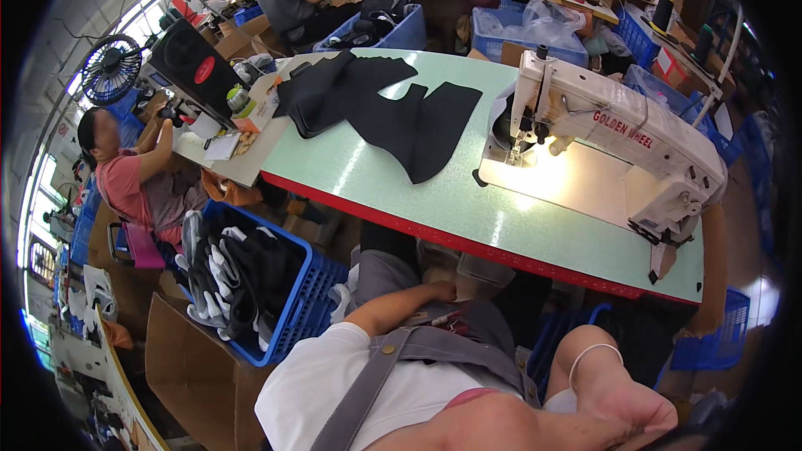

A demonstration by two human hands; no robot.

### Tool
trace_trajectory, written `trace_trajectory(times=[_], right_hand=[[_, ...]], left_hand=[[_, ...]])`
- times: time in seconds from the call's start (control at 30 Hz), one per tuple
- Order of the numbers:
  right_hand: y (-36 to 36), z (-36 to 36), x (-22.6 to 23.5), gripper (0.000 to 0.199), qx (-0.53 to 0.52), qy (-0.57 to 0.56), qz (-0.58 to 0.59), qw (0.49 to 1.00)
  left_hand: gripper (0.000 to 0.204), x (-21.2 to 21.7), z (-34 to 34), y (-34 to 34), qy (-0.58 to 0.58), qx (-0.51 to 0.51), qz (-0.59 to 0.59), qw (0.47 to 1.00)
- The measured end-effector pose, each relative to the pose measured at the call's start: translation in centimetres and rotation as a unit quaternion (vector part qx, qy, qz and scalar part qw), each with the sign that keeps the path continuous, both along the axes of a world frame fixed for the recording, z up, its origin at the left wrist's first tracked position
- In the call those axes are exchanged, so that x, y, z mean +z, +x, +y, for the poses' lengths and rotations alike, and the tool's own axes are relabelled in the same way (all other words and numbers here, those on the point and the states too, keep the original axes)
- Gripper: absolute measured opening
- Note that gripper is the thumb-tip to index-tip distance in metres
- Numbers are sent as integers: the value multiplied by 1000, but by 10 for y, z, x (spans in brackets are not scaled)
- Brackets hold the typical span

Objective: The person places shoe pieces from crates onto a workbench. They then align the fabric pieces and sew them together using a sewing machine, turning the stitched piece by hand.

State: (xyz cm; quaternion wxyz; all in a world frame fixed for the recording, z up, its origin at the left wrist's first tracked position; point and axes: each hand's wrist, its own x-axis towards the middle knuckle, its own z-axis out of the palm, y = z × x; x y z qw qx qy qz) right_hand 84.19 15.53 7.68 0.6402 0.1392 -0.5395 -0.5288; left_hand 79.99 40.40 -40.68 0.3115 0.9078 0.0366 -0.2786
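The person wears a white short-sleeved shirt (334, 384) under a grey apron strap (368, 392) with a metal stud. Grey trousers (393, 271), it seems. A thin white band (595, 352) circles the right wrist.

We see the sewing machine (610, 138) on the table (434, 200), with fabric (393, 108) lying left of it. A crate (292, 301) sits below the table's left end, a fan (111, 68) beyond it.
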Motion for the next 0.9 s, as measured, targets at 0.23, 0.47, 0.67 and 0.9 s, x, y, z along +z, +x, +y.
trace_trajectory(times=[0.23,0.47,0.67,0.9], right_hand=[[4,4,17,18,-186,-108,216,952],[8,57,4,18,-59,-156,174,971],[1,96,9,22,-23,-231,182,956],[3,112,8,21,-17,-228,165,960]], left_hand=[[33,1,-3,1,-22,44,-47,998],[34,8,-10,11,13,-17,17,1000],[31,29,-9,7,-14,11,-42,999],[31,21,-11,6,-45,30,-37,998]])
